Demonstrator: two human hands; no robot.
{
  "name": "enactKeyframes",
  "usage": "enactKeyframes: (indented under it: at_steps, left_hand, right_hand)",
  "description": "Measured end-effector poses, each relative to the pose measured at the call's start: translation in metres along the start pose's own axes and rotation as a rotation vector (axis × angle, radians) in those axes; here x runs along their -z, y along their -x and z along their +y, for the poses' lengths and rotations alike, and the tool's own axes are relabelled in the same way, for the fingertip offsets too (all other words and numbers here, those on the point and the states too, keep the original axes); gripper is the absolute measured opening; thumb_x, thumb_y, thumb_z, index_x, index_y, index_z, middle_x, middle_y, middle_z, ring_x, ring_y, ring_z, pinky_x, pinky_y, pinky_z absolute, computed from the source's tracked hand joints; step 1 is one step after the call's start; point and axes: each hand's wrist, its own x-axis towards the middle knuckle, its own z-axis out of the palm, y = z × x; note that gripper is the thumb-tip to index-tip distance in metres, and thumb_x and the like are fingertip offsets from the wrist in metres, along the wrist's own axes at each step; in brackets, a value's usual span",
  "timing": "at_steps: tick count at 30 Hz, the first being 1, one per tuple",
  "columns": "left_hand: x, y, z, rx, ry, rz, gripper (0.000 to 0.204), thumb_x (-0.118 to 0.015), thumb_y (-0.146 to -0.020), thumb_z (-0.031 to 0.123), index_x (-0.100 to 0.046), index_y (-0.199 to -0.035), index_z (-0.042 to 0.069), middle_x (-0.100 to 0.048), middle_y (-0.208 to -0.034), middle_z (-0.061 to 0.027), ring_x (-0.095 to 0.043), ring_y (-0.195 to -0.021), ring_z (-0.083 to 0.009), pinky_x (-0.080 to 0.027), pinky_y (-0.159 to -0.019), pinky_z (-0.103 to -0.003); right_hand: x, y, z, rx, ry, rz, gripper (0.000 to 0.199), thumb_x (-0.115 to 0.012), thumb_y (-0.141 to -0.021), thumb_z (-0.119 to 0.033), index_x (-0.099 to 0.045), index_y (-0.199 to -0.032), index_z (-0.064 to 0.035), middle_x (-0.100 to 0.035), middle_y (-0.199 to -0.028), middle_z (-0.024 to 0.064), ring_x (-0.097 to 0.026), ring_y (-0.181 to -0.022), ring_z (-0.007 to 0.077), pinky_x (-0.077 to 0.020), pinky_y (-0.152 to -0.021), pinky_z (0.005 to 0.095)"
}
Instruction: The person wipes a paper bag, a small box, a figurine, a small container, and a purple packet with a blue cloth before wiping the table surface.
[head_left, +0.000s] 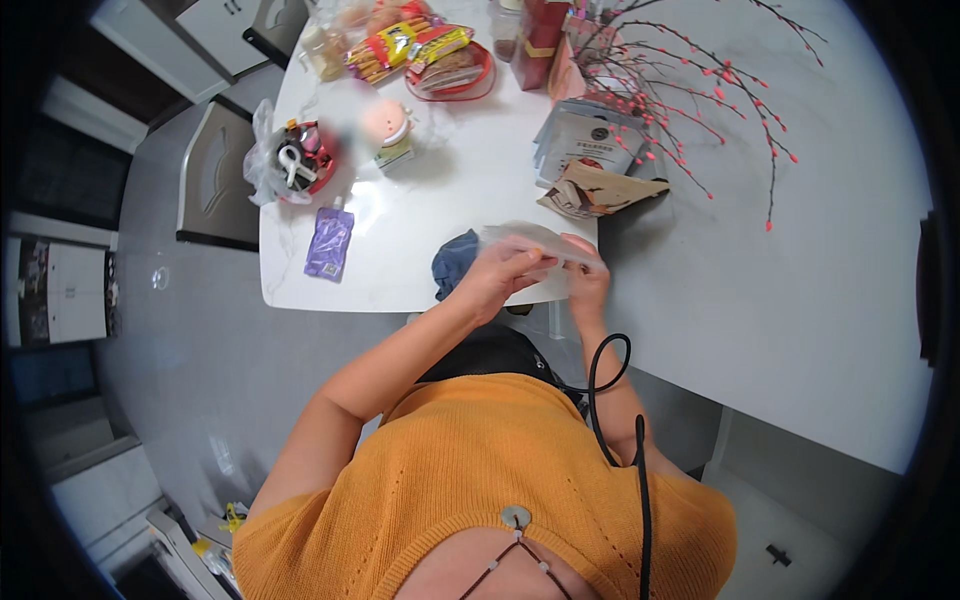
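Both hands are over the near edge of the white table, holding a thin translucent plastic bag or sheet (527,238). The fingers of my left hand (492,280) pinch its near side, with the thumb on top. At its right end, my right hand (588,280) grips it, some fingers hidden behind the plastic. A crumpled dark blue cloth (455,263) lies on the table just left of the plastic, close to my left hand. Whether anything is inside the plastic cannot be made out.
On the white table (460,195) lie a purple spout pouch (330,243), a red basket (325,172) of small items, a pink-topped cup (388,125) and snack packs (400,48). Packets and a brown paper bag (595,190) stand right, under red-budded branches (720,92). A black cable (641,500) hangs by my right arm.
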Motion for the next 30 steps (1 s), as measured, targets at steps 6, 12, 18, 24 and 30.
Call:
enactKeyframes:
  at_steps: [6,12,18,24,30]
  left_hand:
    - [0.009,-0.038,-0.028,-0.043,-0.270,-0.088,0.034,-0.058,-0.080,0.011,-0.047,-0.111,0.003,-0.051,-0.106,-0.0036,-0.045,-0.101,-0.0124,-0.034,-0.090,-0.026]
    - [0.041,-0.064,-0.045,0.036,-0.436,0.036,0.041,-0.058,-0.079,0.012,-0.043,-0.116,0.004,-0.046,-0.116,-0.0073,-0.043,-0.104,-0.0140,-0.035,-0.087,-0.027]
    - [0.047,-0.070,-0.049,0.086,-0.488,0.138,0.061,-0.060,-0.077,0.017,-0.030,-0.128,0.006,-0.044,-0.119,-0.0088,-0.044,-0.099,-0.0144,-0.037,-0.082,-0.028]
    - [0.066,-0.068,-0.050,0.109,-0.514,0.172,0.060,-0.059,-0.077,0.016,-0.030,-0.128,0.005,-0.045,-0.117,-0.0084,-0.046,-0.097,-0.0143,-0.038,-0.080,-0.028]
    - [0.083,-0.057,-0.050,0.141,-0.443,0.200,0.051,-0.057,-0.080,0.016,-0.035,-0.125,0.005,-0.048,-0.109,-0.0049,-0.050,-0.096,-0.0141,-0.040,-0.081,-0.028]
  right_hand:
    - [0.058,-0.018,0.038,-0.252,-0.071,0.258,0.019,-0.056,-0.083,-0.014,-0.059,-0.098,-0.0030,-0.059,-0.083,0.0033,-0.051,-0.067,0.0083,-0.0419,-0.058,0.0210]
    - [0.079,-0.048,0.039,-0.298,-0.061,0.141,0.044,-0.060,-0.081,-0.018,-0.043,-0.120,-0.0072,-0.054,-0.103,0.0019,-0.051,-0.075,0.0070,-0.0429,-0.057,0.0207]
    - [0.067,-0.025,0.057,-0.344,-0.141,0.350,0.052,-0.063,-0.079,-0.022,-0.036,-0.122,-0.0072,-0.041,-0.119,0.0068,-0.051,-0.082,0.0114,-0.0431,-0.058,0.0222]
    - [0.056,-0.008,0.081,-0.469,-0.159,0.376,0.043,-0.061,-0.080,-0.026,-0.042,-0.112,-0.0054,-0.049,-0.101,0.0066,-0.051,-0.085,0.0140,-0.0471,-0.064,0.0266]
    - [0.046,-0.037,0.091,-0.559,-0.134,0.214,0.033,-0.059,-0.081,-0.033,-0.048,-0.099,-0.0066,-0.052,-0.095,0.0038,-0.052,-0.088,0.0152,-0.0453,-0.072,0.0323]
